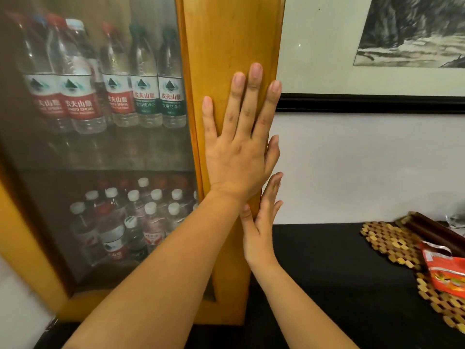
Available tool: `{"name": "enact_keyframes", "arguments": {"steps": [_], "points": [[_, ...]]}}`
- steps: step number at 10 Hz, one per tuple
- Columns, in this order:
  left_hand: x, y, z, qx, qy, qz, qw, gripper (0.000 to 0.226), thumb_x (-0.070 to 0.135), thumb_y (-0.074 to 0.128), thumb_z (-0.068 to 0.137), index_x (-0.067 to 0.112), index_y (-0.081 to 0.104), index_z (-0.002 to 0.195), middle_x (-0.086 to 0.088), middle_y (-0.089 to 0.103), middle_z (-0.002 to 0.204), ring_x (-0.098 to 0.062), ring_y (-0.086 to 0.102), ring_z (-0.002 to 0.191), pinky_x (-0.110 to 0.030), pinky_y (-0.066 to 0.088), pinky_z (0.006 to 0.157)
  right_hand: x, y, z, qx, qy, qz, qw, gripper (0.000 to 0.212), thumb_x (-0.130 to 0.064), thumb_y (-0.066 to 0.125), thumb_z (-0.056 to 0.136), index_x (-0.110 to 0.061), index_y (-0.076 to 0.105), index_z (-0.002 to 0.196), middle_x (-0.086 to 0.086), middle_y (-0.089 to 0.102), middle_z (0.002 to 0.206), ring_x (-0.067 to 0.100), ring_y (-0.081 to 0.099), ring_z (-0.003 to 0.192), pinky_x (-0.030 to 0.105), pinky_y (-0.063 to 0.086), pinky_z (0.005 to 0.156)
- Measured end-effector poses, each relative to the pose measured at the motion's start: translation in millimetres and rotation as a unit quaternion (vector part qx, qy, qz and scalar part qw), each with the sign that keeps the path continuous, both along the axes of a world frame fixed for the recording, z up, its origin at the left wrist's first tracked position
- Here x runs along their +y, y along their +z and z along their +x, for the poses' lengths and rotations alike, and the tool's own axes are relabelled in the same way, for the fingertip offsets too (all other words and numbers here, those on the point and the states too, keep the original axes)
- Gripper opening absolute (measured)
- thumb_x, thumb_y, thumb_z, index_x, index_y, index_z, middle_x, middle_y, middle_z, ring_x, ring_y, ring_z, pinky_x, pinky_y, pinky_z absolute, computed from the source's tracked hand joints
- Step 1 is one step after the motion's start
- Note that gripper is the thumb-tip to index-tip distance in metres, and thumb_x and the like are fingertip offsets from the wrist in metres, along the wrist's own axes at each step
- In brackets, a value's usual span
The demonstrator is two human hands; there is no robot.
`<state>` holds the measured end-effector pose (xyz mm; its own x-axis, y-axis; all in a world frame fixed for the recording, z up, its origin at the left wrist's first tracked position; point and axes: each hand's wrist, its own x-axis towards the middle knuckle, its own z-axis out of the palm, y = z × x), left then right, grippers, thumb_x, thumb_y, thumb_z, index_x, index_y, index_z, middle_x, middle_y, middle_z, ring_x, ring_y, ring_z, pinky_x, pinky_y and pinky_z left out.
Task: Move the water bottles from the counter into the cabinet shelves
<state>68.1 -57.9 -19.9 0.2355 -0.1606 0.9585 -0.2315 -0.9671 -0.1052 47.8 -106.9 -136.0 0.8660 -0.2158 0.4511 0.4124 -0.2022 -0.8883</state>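
On the cabinet's wooden frame (226, 46), right of the glass door (100, 152), the left hand (236, 152) lies flat, fingers straight and spread, pressing the wood. The right hand (261, 220) sits just below it at the frame's right edge, fingers straight and touching the wood; neither hand grasps anything.

Behind the glass the bottles (118, 96) are already shelved. The upper shelf carries an upright row, red labels to the left and green labels to the right, packed shoulder to shoulder. The lower shelf (105, 170) holds a denser cluster of white-capped bottles (141, 217), seen from above.

The black counter (327, 273) to the right shows no bottles in view; a woven mat (392, 240) and a red packet (442, 270) lie at its far right, below a framed picture (402, 46).

The task looks close to done, the hands seemingly pushing the door closed. The bottles appear full, so each would be fairly heavy, with thin plastic walls that give under a squeeze and a smooth, slightly slippery surface. The labelled waist gives the surest grip; the neck under the cap suits lifting one out of a tight row.
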Motion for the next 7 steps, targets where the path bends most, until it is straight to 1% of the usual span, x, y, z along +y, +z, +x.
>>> {"name": "enact_keyframes", "arguments": {"steps": [1, 2, 3, 4, 5, 6, 7], "points": [[-2, 0, 17, 0.002, 0.016, 0.005, 1.0, 0.058, 0.043, 0.038, 0.093, 0.017, 0.026, 0.144, -0.01, 0.035, 0.149, -0.028, 0.029, 0.138, -0.053, 0.014, 0.112, -3, -1, 21, 0.003, 0.02, 0.018, 1.0, 0.07, -0.065, 0.035, 0.081, -0.069, -0.018, 0.125, -0.035, -0.02, 0.146, -0.012, -0.026, 0.132, 0.057, -0.006, 0.115], [-3, -1, 28, -0.004, 0.014, 0.001, 1.0, 0.056, 0.042, 0.036, 0.095, 0.018, 0.023, 0.144, -0.01, 0.034, 0.149, -0.026, 0.022, 0.138, -0.052, 0.011, 0.113, -5, -5, 28, -0.013, 0.074, 0.073, 0.994, 0.073, -0.068, 0.045, 0.078, -0.067, -0.004, 0.132, -0.038, 0.001, 0.149, 0.002, 0.0, 0.143, 0.051, 0.013, 0.117], [-2, 0, 29, -0.005, 0.014, 0.008, 1.0, 0.056, 0.041, 0.036, 0.095, 0.018, 0.022, 0.143, -0.01, 0.034, 0.149, -0.025, 0.018, 0.138, -0.052, 0.008, 0.113, -5, -5, 27, -0.007, 0.074, 0.083, 0.994, 0.068, -0.068, 0.049, 0.077, -0.064, 0.011, 0.133, -0.03, 0.021, 0.148, 0.001, 0.025, 0.138, 0.044, 0.032, 0.112], [-1, 0, 26, 0.019, 0.011, 0.011, 1.0, 0.057, 0.041, 0.035, 0.095, 0.018, 0.021, 0.144, -0.01, 0.033, 0.15, -0.025, 0.018, 0.139, -0.052, 0.007, 0.113, -10, 5, 19, 0.02, 0.083, 0.082, 0.993, 0.062, -0.056, 0.054, 0.08, -0.063, 0.018, 0.13, -0.02, 0.026, 0.15, 0.006, 0.029, 0.137, 0.04, 0.034, 0.111], [5, -2, 14, 0.056, -0.024, 0.018, 0.998, 0.057, 0.038, 0.034, 0.096, 0.016, 0.017, 0.146, -0.011, 0.024, 0.154, -0.026, 0.013, 0.142, -0.049, 0.004, 0.114, -18, 23, -1, 0.037, 0.056, 0.068, 0.995, 0.053, -0.032, 0.064, 0.083, -0.049, 0.037, 0.124, -0.016, 0.043, 0.137, 0.007, 0.043, 0.127, 0.033, 0.041, 0.104], [16, -43, -19, 0.164, -0.154, -0.013, 0.974, 0.054, 0.034, 0.032, 0.097, 0.02, 0.017, 0.147, -0.001, 0.011, 0.157, -0.018, 0.005, 0.145, -0.04, 0.001, 0.118, -34, 44, -44, 0.031, 0.02, 0.055, 0.998, 0.031, -0.03, 0.066, 0.079, -0.045, 0.056, 0.104, -0.018, 0.062, 0.112, 0.002, 0.059, 0.104, 0.03, 0.051, 0.092], [46, -102, -71, 0.326, -0.224, -0.072, 0.916, 0.042, 0.046, 0.032, 0.095, 0.036, 0.036, 0.136, 0.021, 0.028, 0.146, 0.0, 0.023, 0.139, -0.036, 0.025, 0.114, -51, 59, -105, 0.008, 0.012, 0.088, 0.996, 0.023, -0.045, 0.065, 0.065, -0.043, 0.068, 0.088, -0.009, 0.072, 0.089, 0.007, 0.068, 0.083, 0.024, 0.055, 0.074]]}}
